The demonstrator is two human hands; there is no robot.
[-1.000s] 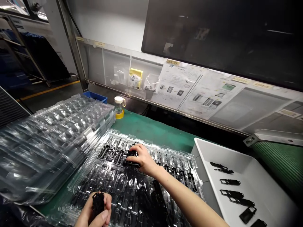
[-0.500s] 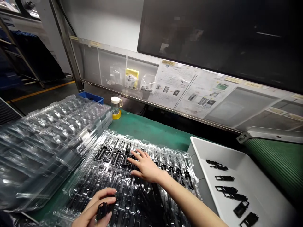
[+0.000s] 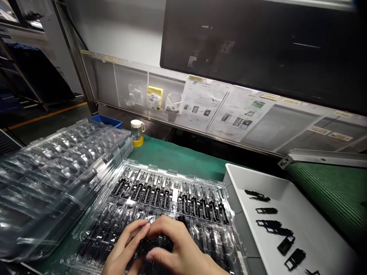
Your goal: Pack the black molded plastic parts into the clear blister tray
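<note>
My left hand (image 3: 126,248) and my right hand (image 3: 179,244) meet low over a clear plastic tray (image 3: 174,217), fingertips close together. The left fingers are closed around a small black plastic part, now mostly hidden between the hands. My right hand curls in from the other side, thumb and index bent toward the same dark spot; what it grips is hidden. Slim black parts (image 3: 157,198) stand in the tray's back row of pockets. Another black piece (image 3: 183,220) shows just behind the right knuckles.
Stacked clear trays (image 3: 65,168) rise at the left. A white bin (image 3: 243,214) with several loose black parts (image 3: 266,210) stands at the right, beside a green ribbed belt (image 3: 332,191). A lidded bottle (image 3: 136,130) and a blue box (image 3: 107,121) sit behind.
My right hand has drawn back from the tray's back row to my left hand. The left has moved slightly right, and the view has shifted a little.
</note>
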